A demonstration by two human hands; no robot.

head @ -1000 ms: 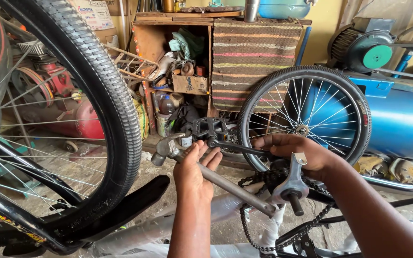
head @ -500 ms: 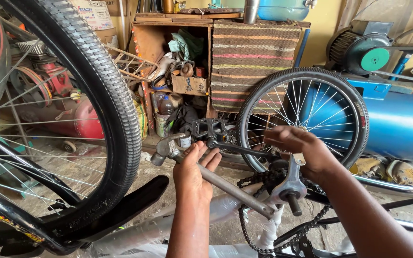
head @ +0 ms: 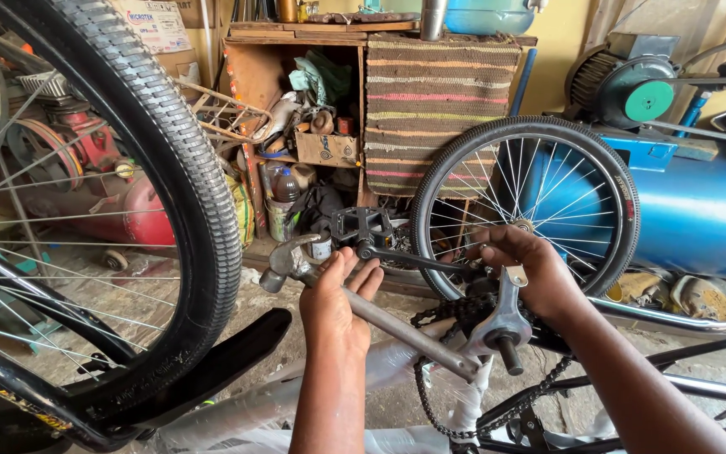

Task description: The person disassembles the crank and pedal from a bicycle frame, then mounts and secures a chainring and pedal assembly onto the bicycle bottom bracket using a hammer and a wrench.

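Observation:
My left hand point(head: 339, 296) grips the metal handle of a claw hammer point(head: 286, 259) just below its head. The handle slants down right to the bottom bracket axle point(head: 507, 351) of an upturned bicycle. My right hand point(head: 524, 267) is closed over the inner end of the black crank arm point(head: 413, 256). That arm points left to a black pedal point(head: 361, 227). A flat silver wrench point(head: 506, 313) sits on the axle just below my right palm. The chain point(head: 428, 395) hangs slack under the axle.
A large black tyre with spokes point(head: 180, 176) fills the left foreground. Behind my hands stands a small wheel point(head: 524, 214). A blue compressor tank point(head: 703, 214) lies at the right and a red tank point(head: 140, 220) at the left. A cluttered wooden shelf point(head: 313, 109) and a striped cloth point(head: 440, 101) are at the back.
My right hand has shifted slightly on the crank near the axle. The left hand and hammer have stayed almost in the same place.

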